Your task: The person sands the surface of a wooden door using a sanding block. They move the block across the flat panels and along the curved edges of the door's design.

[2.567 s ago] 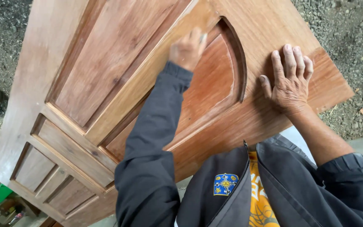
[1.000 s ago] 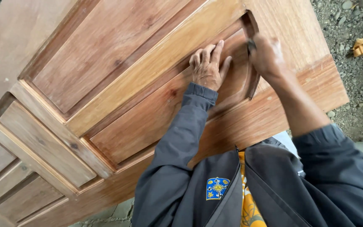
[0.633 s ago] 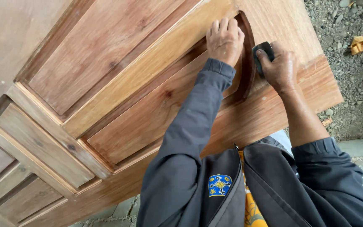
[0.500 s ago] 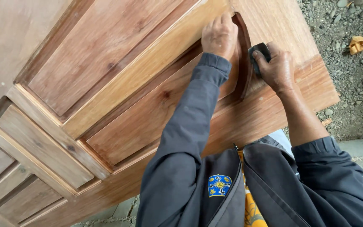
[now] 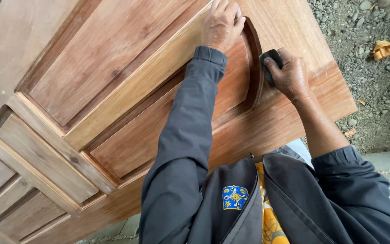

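A large panelled wooden door (image 5: 113, 90) is seen lying tilted across the view, its far right corner over gravel ground (image 5: 375, 90). The left hand (image 5: 222, 22) is laid flat on the raised rail beside the curved top of a recessed panel, its fingers (image 5: 231, 11) held together and pressed onto the wood, holding nothing. The right hand (image 5: 290, 74) is closed around a small dark sanding block (image 5: 271, 61), which is pinched between thumb and fingertips and set against the curved moulding (image 5: 254, 68) at the right end of that panel. The block is thus found at the far right of the door, just beside the left hand but apart from it.

Several risks can be judged from here. The curved edge could be rounded over or flattened if the block is tilted or pressed too hard. Cross-grain scratches could be left on the flat frame if the block slips off the moulding. The door could be shifted if the bracing hand is lifted, since its support is hidden. A yellow scrap (image 5: 383, 49) lies on the gravel, well apart.
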